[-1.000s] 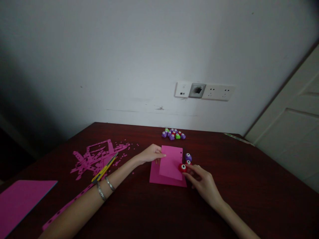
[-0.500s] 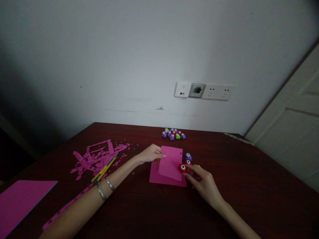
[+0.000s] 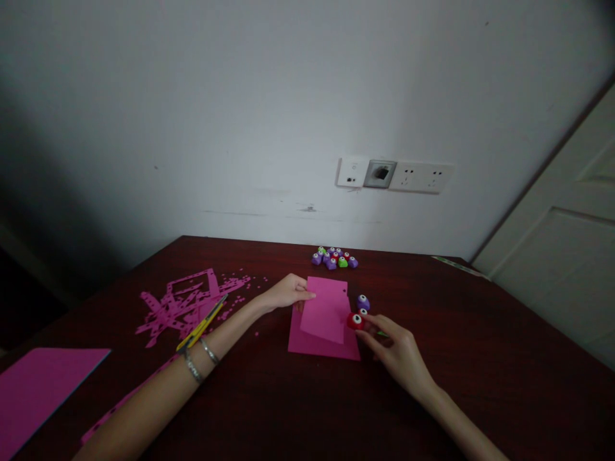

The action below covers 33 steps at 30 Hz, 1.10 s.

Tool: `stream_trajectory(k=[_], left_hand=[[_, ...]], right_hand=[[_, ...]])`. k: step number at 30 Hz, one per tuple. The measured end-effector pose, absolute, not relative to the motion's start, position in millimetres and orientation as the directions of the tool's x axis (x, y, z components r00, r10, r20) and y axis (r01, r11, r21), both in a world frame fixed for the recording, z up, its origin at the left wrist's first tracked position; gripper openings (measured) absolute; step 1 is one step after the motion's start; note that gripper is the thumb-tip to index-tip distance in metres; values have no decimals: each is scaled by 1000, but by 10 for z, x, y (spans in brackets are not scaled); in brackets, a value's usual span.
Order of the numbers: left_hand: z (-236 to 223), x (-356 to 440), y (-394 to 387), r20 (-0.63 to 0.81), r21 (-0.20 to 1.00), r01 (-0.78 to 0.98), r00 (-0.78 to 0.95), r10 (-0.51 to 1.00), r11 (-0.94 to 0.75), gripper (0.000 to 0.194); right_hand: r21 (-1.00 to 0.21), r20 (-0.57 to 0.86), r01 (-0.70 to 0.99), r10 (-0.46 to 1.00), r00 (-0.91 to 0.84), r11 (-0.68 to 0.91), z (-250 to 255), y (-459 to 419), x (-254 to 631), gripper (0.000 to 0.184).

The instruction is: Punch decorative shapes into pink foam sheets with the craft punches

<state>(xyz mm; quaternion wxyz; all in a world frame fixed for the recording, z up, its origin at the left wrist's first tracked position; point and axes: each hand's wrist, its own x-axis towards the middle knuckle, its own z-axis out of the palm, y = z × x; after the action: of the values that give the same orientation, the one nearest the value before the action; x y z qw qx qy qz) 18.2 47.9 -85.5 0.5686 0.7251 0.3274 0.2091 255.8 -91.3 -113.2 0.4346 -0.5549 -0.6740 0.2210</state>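
Card: L hand pinches upper-L edge, prob. to leave R edge free, over lgr pink sheet on tabletop | R hand: fingertip grip on red craft punch by card's R edge, prob. to steady it; contact unclear | purple punch just beyond, prob. for easy reach

Head-worn view, looking forward and down
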Motion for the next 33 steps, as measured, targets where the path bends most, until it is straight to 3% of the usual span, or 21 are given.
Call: stream_trajectory(k=[9, 16, 21, 26, 33], left_hand=[[-1000, 175, 541, -132, 945, 307, 671, 729, -112, 29], [-1070, 208, 500, -185, 932, 351, 670, 719, -88, 26], [-1075, 223, 481, -204, 918, 384, 667, 716, -96, 23], [-1085, 269, 458, -224, 870, 478, 603, 766, -121, 13], [-1158, 296, 418, -206, 824, 537, 580, 788, -181, 17]], right_hand=[[-906, 253, 404, 928, 272, 128, -1022, -807, 2830, 45], [-892, 135, 448, 911, 390, -59, -1103, -638, 3357, 49], [-807, 31, 567, 947, 319, -164, -1244, -583, 3523, 47], [-721, 124, 689, 966, 227, -69, -1266, -570, 3538, 41], [-679, 121, 734, 982, 146, -26, -1251, -579, 3510, 39]])
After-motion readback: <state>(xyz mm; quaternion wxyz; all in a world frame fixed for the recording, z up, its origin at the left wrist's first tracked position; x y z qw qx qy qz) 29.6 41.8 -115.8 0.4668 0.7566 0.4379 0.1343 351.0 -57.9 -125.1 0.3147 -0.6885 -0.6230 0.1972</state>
